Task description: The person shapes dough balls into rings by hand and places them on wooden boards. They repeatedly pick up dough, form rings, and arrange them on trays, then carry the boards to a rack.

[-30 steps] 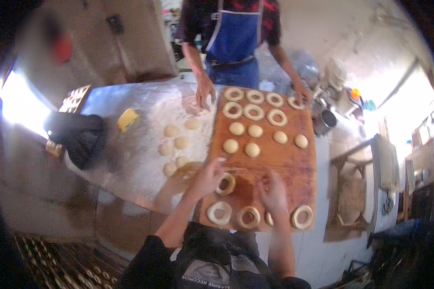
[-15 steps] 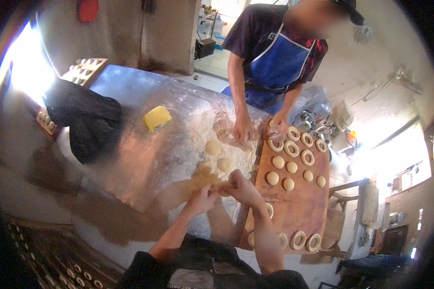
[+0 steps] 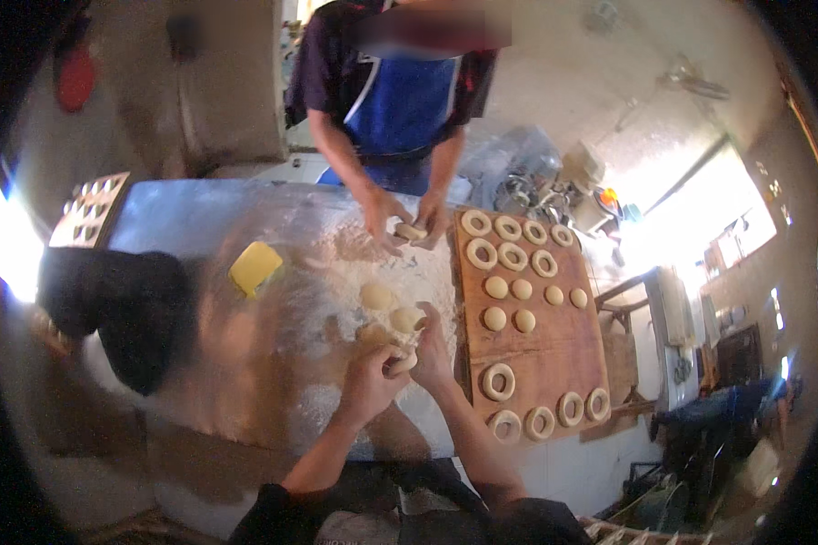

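Just above the table in front of me, my left hand (image 3: 373, 377) is closed on a pale dough ring (image 3: 402, 364). My right hand (image 3: 432, 350) is close beside that ring, its fingers stretched upward and apart from the left hand's grip. Its fingertips are by a dough ball (image 3: 406, 319); whether they touch it I cannot tell. Another dough ball (image 3: 376, 296) lies a little farther off on the floured metal table (image 3: 309, 363). Across from me, a co-worker's hands (image 3: 377, 216) hold another dough ring (image 3: 412, 232).
To the right, a wooden board (image 3: 554, 359) bears several dough rings (image 3: 498, 382) and balls (image 3: 495, 288). A yellow block (image 3: 255, 268) sits left of the flour. Dark cloth (image 3: 136, 313) is draped at the table's left end, near a tray of dough pieces (image 3: 91, 209).
My view has turned to the right. The dough between my hands now shows as a ring. My right fingers have straightened, and the co-worker's hands have come off the board with a ring.
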Demonstrator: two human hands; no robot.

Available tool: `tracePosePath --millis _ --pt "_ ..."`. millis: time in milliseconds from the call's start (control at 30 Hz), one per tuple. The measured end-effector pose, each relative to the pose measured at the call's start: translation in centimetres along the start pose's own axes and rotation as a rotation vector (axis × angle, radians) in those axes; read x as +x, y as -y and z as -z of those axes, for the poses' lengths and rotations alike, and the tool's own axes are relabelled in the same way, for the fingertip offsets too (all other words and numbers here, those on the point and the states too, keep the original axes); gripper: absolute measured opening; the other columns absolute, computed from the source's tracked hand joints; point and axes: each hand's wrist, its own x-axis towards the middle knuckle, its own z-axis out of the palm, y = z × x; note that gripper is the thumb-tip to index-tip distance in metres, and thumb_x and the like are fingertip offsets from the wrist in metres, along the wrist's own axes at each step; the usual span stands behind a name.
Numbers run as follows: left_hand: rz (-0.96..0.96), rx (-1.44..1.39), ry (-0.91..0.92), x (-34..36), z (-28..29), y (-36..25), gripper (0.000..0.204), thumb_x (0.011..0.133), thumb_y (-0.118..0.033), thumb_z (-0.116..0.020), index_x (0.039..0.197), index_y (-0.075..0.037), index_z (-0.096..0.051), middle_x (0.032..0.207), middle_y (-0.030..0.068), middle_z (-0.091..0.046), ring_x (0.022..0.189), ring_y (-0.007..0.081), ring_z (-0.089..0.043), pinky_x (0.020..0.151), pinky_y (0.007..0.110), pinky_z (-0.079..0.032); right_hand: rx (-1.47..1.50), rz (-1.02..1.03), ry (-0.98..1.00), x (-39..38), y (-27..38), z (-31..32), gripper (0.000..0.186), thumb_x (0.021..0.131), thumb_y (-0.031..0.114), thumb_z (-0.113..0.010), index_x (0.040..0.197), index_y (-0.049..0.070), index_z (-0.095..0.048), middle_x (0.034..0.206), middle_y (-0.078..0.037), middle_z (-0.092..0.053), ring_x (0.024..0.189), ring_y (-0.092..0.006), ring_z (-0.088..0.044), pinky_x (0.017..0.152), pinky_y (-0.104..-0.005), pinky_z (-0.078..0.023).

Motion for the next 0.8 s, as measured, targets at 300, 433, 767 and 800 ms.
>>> tracePosePath --millis 300,433,767,800 --pt "-0.227 -0.139 -0.379 0.5 -1.4 1.4 0.054 0.077 0.005 -0.058 0.128 -0.005 -0.040 0.101 0.0163 -0.054 0.102 0.0276 -0.056 0.089 0.038 -0.045 1.202 -0.228 0.384 -1.9 1.2 2.6 0.050 0.087 0.011 -0.054 0.135 0.006 -0.039 0.111 -0.010 -0.057 0.101 -0.0172 -0.057 0.089 -0.0340 -0.044" --pt "0.014 -0.806 -0.163 0.1 -2.1 -0.1 0.047 0.091 -0.017 -0.055 0.130 -0.003 -0.032 0.084 0.0071 -0.056 0.080 0.0162 -0.056 0.077 0.031 -0.046 1.115 -0.301 0.200 -2.1 1.3 3.1 0.037 0.096 0.024 -0.045 0.128 0.006 -0.044 0.093 -0.005 -0.059 0.091 -0.0142 -0.057 0.078 -0.0323 -0.045" --pt "-0.260 -0.510 -0.252 1.1 -8.0 1.1 0.033 0.101 -0.031 -0.035 0.109 -0.002 -0.049 0.090 0.0072 -0.053 0.078 0.0153 -0.049 0.070 0.030 -0.042 0.215 -0.138 0.279 -1.8 3.6 6.8 0.050 0.097 0.043 -0.045 0.137 0.014 -0.037 0.076 -0.001 -0.053 0.063 -0.0095 -0.051 0.059 -0.0248 -0.041" --pt "-0.159 -0.419 -0.185 1.4 -8.0 1.3 0.031 0.102 -0.029 -0.036 0.105 -0.002 -0.050 0.087 0.0088 -0.055 0.072 0.0158 -0.050 0.067 0.031 -0.044 0.422 -0.161 0.286 -2.1 2.8 7.4 0.049 0.097 0.041 -0.046 0.137 0.014 -0.036 0.078 -0.002 -0.054 0.064 -0.0098 -0.052 0.058 -0.0243 -0.041"
